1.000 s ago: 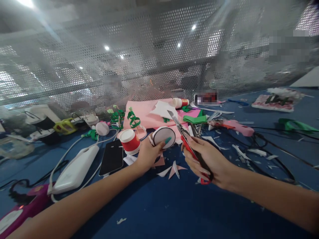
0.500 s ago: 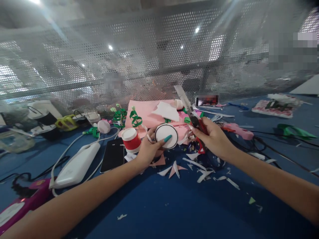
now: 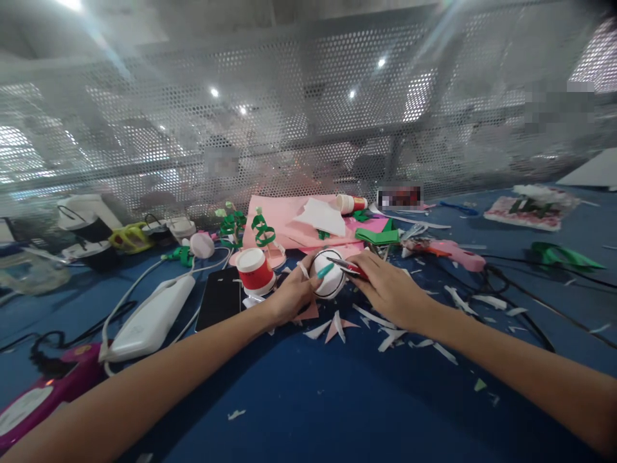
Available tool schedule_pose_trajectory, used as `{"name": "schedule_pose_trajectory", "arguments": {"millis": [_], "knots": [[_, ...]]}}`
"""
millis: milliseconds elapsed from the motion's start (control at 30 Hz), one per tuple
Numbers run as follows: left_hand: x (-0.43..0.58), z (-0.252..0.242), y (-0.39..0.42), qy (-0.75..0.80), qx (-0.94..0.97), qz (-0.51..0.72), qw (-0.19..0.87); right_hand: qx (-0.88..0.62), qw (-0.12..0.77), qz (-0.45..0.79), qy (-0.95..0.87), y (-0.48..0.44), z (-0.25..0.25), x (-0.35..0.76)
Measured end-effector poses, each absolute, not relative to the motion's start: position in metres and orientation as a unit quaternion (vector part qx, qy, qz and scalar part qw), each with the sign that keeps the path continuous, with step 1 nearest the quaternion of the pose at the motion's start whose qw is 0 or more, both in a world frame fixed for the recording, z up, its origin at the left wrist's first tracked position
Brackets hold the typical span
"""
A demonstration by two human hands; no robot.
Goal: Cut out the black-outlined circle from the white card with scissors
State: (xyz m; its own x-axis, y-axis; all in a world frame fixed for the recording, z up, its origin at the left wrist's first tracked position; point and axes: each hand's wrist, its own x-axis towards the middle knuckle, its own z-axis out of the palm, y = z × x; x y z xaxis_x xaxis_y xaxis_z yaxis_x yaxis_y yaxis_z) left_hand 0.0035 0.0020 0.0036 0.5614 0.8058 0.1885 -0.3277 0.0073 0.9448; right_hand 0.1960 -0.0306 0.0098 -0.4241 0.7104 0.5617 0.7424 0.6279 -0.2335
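Note:
My left hand (image 3: 289,297) is closed around a white paper cup (image 3: 328,281), its round bottom turned toward me and a teal nail pressed on it. My right hand (image 3: 385,289) grips red-handled scissors (image 3: 351,267), their blades laid across the cup's upper right edge. Both hands meet just above the blue table (image 3: 308,399), over a scatter of white and pink paper scraps (image 3: 337,328). The scissor handles are mostly hidden inside my fingers.
A red-and-white cup (image 3: 254,272) stands upside down left of my hands, beside a black phone (image 3: 219,299) and a white power bank (image 3: 149,318) with cables. Pink paper (image 3: 284,222), green paper curls (image 3: 260,230) and a pink glue gun (image 3: 448,252) lie behind. A perforated metal screen (image 3: 308,128) closes the back.
My right hand has swung the scissors down from pointing upward and brought the blades onto the cup. The left hand has kept the cup in about the same place.

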Motion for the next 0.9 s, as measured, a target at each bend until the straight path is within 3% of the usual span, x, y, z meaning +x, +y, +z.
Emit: {"name": "schedule_pose_trajectory", "arguments": {"millis": [367, 633, 900], "knots": [[-0.001, -0.003, 0.002, 0.343, 0.677, 0.420, 0.498, -0.398, 0.303, -0.025, -0.866, -0.041, 0.011, 0.184], [-0.001, -0.001, -0.002, 0.277, 0.665, 0.405, 0.563, -0.390, 0.304, -0.155, -0.855, -0.021, 0.020, 0.215], [-0.009, -0.004, -0.002, 0.339, 0.686, 0.378, 0.522, -0.374, 0.243, -0.258, -0.857, -0.003, 0.006, 0.216]]}}
